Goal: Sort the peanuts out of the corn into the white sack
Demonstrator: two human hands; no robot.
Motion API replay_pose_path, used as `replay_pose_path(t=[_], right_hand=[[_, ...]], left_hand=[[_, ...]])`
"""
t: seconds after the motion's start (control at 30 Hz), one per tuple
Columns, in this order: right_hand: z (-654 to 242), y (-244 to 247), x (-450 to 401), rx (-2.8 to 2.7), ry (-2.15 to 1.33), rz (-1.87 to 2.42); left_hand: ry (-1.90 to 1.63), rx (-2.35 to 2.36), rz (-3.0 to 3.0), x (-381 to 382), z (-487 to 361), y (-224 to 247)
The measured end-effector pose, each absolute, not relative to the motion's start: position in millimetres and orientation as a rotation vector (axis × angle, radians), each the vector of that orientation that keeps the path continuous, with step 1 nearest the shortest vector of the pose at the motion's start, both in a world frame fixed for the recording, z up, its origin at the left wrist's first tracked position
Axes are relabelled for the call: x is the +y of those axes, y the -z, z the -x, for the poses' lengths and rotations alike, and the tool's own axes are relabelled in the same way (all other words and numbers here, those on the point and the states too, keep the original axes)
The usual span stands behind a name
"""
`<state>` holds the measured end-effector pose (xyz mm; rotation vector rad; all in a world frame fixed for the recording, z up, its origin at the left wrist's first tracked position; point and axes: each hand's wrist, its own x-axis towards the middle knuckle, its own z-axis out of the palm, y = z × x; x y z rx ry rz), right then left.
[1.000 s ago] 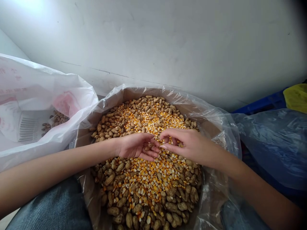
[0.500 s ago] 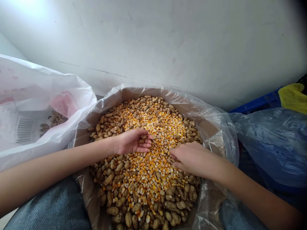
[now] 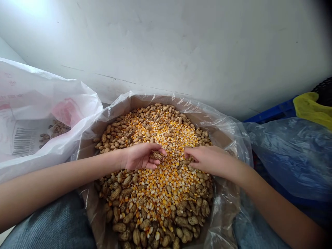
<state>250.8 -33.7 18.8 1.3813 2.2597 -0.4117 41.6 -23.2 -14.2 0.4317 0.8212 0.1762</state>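
A box lined with clear plastic (image 3: 228,135) holds yellow corn kernels (image 3: 160,180) heaped in the middle, with unshelled peanuts (image 3: 185,221) around them. Over the corn, left of centre, my left hand (image 3: 142,156) is turned palm up, its fingers curled round peanuts (image 3: 156,155). My right hand (image 3: 207,159) is palm down at the right side of the corn, thumb and forefinger bent toward the kernels and apart. A peanut lies near its fingertips; I see nothing held between them.
At the left stands a white woven sack (image 3: 52,83) with peanuts inside. On the right are a bluish plastic bag (image 3: 293,155), a blue crate edge (image 3: 275,110) and a yellow bag (image 3: 311,107). Behind rises a pale wall (image 3: 166,45). My jeans-clad knees flank the box.
My right hand has risen slightly and its thumb and forefinger have spread. More of the peanuts shows in my left hand, whose fingers have shifted. The whole view has moved a little.
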Motion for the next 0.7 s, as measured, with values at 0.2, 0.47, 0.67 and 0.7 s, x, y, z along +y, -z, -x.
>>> replay_pose_path(t=[0.2, 0.47, 0.67, 0.7], right_hand=[[-237.7, -26.6, -39.8, 2.393, 0.438, -1.326], [-227.4, -47.5, -46.3, 2.510, 0.595, -1.474], [-238.3, -11.9, -37.0, 2.275, 0.357, -1.370], [-236.5, -8.8, -37.0, 2.268, 0.326, -1.353]], left_hand=[[-0.212, 0.811, -0.422, -20.6, -40.0, 19.8], [-0.126, 0.755, -0.408, -26.1, -46.1, 20.2], [-0.158, 0.809, -0.421, -24.2, -43.2, 18.5], [-0.165, 0.814, -0.415, -23.7, -42.9, 18.8]])
